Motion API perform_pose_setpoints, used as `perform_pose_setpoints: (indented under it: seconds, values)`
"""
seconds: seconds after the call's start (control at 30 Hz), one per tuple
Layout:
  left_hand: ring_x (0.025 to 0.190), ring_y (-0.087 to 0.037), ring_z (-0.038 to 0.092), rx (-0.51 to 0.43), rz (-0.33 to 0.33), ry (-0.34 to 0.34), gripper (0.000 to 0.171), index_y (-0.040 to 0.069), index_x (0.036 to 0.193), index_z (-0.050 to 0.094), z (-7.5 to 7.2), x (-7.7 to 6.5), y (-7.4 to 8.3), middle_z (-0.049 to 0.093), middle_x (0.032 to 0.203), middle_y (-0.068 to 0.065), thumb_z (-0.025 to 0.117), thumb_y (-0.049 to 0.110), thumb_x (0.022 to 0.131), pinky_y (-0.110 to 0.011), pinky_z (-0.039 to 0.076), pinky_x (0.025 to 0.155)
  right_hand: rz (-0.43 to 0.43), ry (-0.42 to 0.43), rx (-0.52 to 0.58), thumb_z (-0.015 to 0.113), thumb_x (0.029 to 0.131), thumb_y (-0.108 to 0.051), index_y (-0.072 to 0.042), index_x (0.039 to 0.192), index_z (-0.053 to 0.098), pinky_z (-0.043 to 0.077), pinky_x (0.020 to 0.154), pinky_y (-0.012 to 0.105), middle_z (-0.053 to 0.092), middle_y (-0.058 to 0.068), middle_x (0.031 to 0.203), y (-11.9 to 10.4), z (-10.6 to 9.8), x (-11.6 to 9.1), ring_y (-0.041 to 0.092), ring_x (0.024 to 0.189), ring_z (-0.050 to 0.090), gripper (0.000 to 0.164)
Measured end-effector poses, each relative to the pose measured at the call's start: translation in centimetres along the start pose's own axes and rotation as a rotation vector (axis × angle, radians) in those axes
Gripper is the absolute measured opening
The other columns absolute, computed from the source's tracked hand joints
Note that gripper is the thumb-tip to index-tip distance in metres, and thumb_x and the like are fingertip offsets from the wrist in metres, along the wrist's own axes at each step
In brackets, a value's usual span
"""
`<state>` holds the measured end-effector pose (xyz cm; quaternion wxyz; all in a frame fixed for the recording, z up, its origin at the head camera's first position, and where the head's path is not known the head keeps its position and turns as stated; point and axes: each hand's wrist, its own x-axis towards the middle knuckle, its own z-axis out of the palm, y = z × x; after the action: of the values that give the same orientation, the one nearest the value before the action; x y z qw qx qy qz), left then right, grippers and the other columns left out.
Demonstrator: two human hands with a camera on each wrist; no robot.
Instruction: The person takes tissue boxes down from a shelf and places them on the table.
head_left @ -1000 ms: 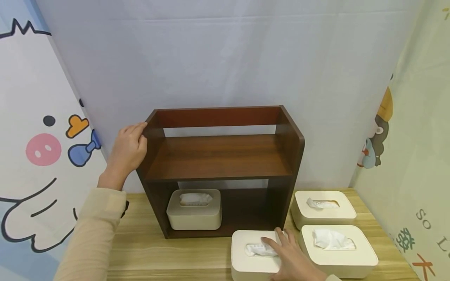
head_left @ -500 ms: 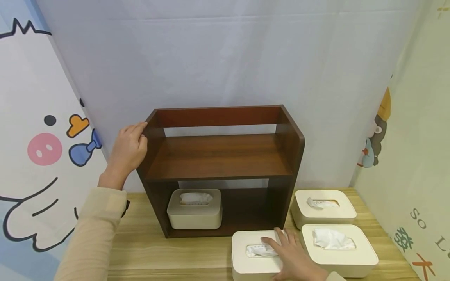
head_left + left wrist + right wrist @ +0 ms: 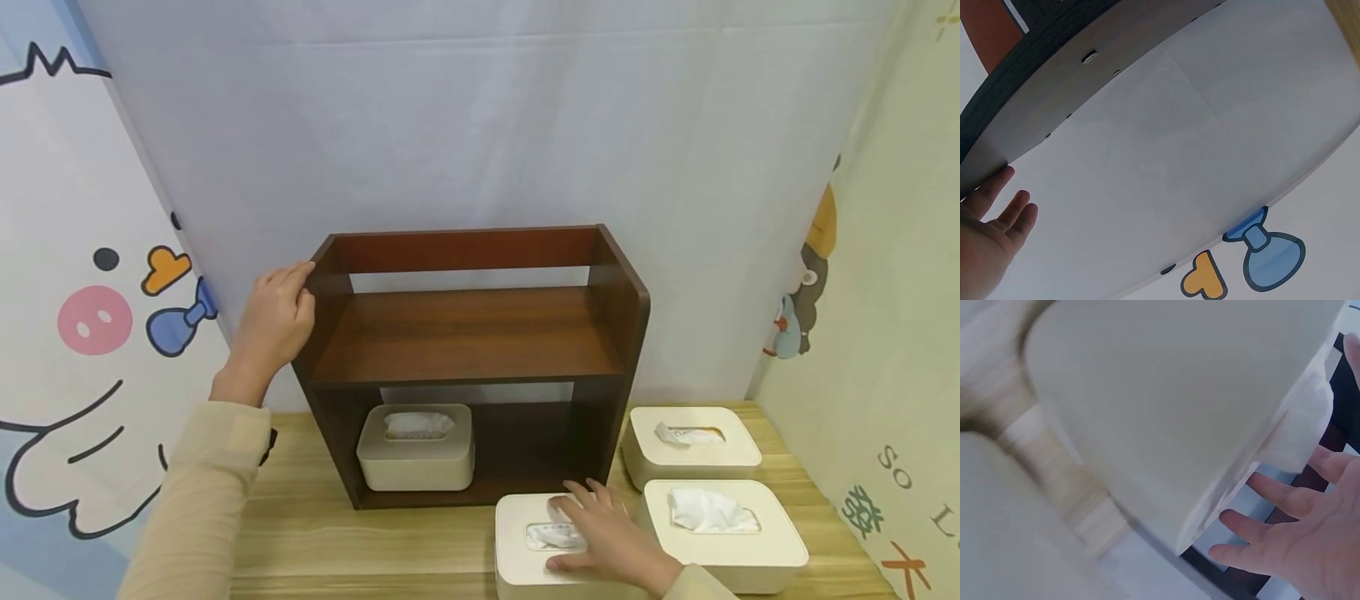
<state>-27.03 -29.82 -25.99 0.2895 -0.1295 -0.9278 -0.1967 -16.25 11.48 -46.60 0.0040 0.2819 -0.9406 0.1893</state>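
My left hand [image 3: 276, 315] touches the left side panel of a dark brown wooden shelf [image 3: 465, 333] near its upper edge. In the left wrist view the fingers [image 3: 1019, 215] look loosely straight, one touching the panel. My right hand [image 3: 609, 533] is over a cream tissue box [image 3: 517, 562] in front of the shelf, fingers spread around the slot where white tissue shows. In the right wrist view its fingers [image 3: 1247, 528] are extended, apart from the box beside them. Another tissue box [image 3: 416, 471] sits on the left of the shelf's lower level.
Two more cream tissue boxes stand at the right on the wood-grain table, one at the back [image 3: 693, 458] and one nearer [image 3: 720, 558]. A white cloth backdrop [image 3: 480, 125] hangs behind the shelf. Patterned cloth panels border both sides.
My right hand has shifted slightly left and up over the front tissue box, its fingers spreading. The left hand, shelf and boxes have stayed in place.
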Motion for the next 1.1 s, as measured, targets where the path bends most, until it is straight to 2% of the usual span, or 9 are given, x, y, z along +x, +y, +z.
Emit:
perform_pose_setpoints:
  seconds: [0.2, 0.37, 0.7, 0.93, 1.1]
  values:
    - [0.120, -0.046, 0.039, -0.001, -0.003, -0.002, 0.043, -0.006, 0.130, 0.045, 0.1, -0.1, 0.0, 0.046, 0.132, -0.027, 0.030, 0.009, 0.092, -0.054, 0.026, 0.105, -0.043, 0.024, -0.002, 0.066, 0.073, -0.053, -0.007, 0.125, 0.050, 0.030, 0.093, 0.070, 0.046, 0.022, 0.131, -0.8, 0.6, 2.3, 0.051, 0.118, 0.040, 0.071]
    - [0.120, -0.046, 0.038, -0.001, -0.002, -0.001, 0.044, -0.007, 0.130, 0.045, 0.1, -0.1, 0.0, 0.046, 0.132, -0.027, 0.031, 0.009, 0.092, -0.054, 0.025, 0.105, -0.068, 0.021, 0.026, 0.064, 0.078, -0.047, -0.009, 0.129, 0.047, 0.028, 0.099, 0.066, 0.044, 0.018, 0.134, -1.5, 1.1, 4.3, 0.045, 0.123, 0.038, 0.066]
    - [0.120, -0.046, 0.038, -0.002, 0.005, 0.002, 0.044, -0.007, 0.130, 0.045, 0.3, 0.0, -0.1, 0.046, 0.132, -0.027, 0.031, 0.009, 0.092, -0.053, 0.026, 0.105, -0.139, -0.005, -0.080, 0.058, 0.083, -0.049, -0.012, 0.135, 0.041, 0.028, 0.104, 0.059, 0.040, 0.012, 0.138, -3.3, 1.8, 8.2, 0.037, 0.127, 0.036, 0.066]
    - [0.120, -0.045, 0.039, 0.001, 0.005, 0.014, 0.044, -0.007, 0.129, 0.046, 0.4, 0.1, -0.1, 0.046, 0.132, -0.027, 0.031, 0.009, 0.092, -0.053, 0.026, 0.105, -0.140, 0.007, -0.166, 0.059, 0.083, -0.048, -0.011, 0.133, 0.043, 0.031, 0.105, 0.055, 0.042, 0.011, 0.136, -4.5, 1.9, 10.6, 0.032, 0.124, 0.039, 0.065]
    - [0.120, -0.045, 0.039, 0.001, 0.004, 0.014, 0.043, -0.007, 0.129, 0.046, 0.5, 0.1, -0.1, 0.046, 0.132, -0.027, 0.031, 0.009, 0.092, -0.052, 0.026, 0.106, -0.130, 0.028, -0.200, 0.061, 0.082, -0.047, -0.012, 0.133, 0.044, 0.036, 0.100, 0.054, 0.045, 0.012, 0.134, -5.0, 2.3, 12.1, 0.032, 0.121, 0.043, 0.064]
